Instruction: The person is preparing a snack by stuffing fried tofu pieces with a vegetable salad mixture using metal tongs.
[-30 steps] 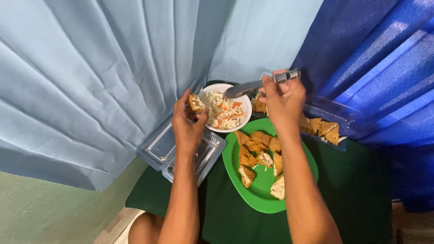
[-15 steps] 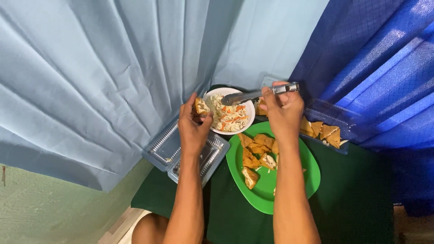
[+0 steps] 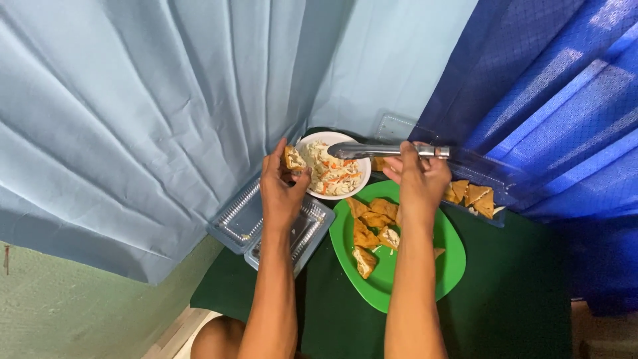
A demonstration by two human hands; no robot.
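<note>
while the left hand [image 3: 282,189] pinches a fried tofu piece [image 3: 293,159] at the white bowl's [image 3: 362,186] rim, ready for filling, the right hand [image 3: 415,183] closes around metal tongs [image 3: 372,150], tips over the shredded salad [image 3: 332,173], beside the green plate [image 3: 452,262].

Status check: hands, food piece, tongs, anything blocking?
Left hand grips fried piece beside white bowl. Right hand holds metal tongs over bowl. Nothing blocking.

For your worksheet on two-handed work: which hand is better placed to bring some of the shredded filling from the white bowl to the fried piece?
The right hand, probably. It holds the metal tongs, whose tips sit over the white bowl. The left hand is busy holding the fried piece at the bowl's edge.
</note>
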